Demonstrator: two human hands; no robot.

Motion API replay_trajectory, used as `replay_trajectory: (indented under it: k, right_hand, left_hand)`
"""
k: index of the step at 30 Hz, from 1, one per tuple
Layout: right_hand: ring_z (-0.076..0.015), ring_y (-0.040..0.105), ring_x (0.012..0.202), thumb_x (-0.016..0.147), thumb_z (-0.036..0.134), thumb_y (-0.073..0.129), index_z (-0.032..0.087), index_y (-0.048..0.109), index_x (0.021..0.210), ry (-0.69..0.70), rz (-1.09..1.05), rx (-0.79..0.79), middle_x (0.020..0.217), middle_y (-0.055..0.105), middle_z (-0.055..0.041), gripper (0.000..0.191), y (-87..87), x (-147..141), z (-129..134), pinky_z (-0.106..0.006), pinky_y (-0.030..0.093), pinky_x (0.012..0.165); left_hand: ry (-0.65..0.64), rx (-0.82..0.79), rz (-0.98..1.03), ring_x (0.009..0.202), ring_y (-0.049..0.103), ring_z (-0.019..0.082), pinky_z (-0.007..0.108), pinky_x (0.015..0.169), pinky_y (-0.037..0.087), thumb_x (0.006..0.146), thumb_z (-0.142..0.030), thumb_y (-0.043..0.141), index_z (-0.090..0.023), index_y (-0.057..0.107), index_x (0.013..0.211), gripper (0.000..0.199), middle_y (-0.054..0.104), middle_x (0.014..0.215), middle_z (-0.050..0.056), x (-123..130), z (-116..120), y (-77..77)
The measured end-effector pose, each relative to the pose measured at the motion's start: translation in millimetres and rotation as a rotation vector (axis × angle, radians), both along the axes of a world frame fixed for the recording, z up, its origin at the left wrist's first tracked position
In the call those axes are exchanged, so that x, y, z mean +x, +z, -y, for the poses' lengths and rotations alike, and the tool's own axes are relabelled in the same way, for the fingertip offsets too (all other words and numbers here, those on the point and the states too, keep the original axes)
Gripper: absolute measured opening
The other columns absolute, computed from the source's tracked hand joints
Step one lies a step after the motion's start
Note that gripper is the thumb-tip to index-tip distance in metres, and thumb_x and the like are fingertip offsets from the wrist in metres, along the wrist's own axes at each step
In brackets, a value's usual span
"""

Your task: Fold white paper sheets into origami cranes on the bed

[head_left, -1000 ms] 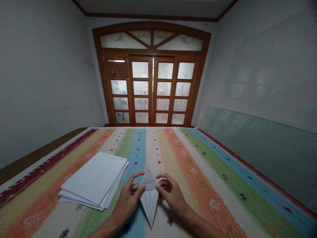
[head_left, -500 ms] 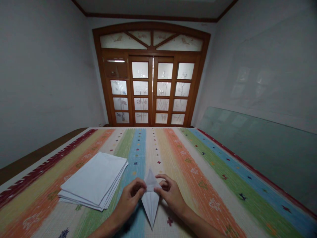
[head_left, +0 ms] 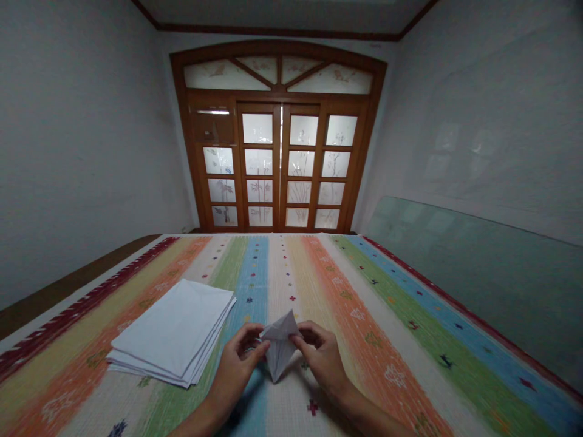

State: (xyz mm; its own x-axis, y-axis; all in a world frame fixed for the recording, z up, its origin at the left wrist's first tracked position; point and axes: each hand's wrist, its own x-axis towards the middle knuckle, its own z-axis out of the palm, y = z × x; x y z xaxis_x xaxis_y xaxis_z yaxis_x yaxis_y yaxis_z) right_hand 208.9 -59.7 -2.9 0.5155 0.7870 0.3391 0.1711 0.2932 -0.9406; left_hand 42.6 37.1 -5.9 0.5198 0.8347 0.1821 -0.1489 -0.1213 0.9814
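White, pointed folded paper [head_left: 281,347] is pinched at opposite edges by left hand [head_left: 242,358] and right hand [head_left: 321,355]; light, even pressure is advised.

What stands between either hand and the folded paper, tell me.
Nothing visible does: the left hand and the right hand already grip the folded paper at its two sides. The stack lies on the cloth to the left of the left hand, not between.
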Motion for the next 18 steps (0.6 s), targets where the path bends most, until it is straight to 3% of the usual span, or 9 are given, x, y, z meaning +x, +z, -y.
replay_trajectory:
  k: [11,18]
  right_hand:
    - [-0.0187,0.074,0.065,0.082,0.018,0.074,0.021,0.077,0.076,-0.133,0.309,0.206,0.07,0.077,-0.002,0.007,2.6,-8,11,-0.023,0.058,0.065]
    - [-0.0211,0.077,0.081,0.084,0.008,0.066,0.023,0.076,0.087,-0.098,0.395,0.345,0.083,0.079,-0.0045,0.019,7.0,-8,15,-0.029,0.061,0.077]
  left_hand:
    - [0.034,0.059,0.034,0.086,0.07,0.025,0.032,0.079,0.059,0.071,-0.043,0.084,-0.019,0.07,0.089,0.033,0.071,0.086,0.005,-3,5,5.0]
    - [0.006,0.176,0.028,0.088,0.071,0.025,0.032,0.082,0.059,0.076,-0.038,0.08,-0.019,0.072,0.089,0.025,0.072,0.09,0.006,-6,11,11.7]
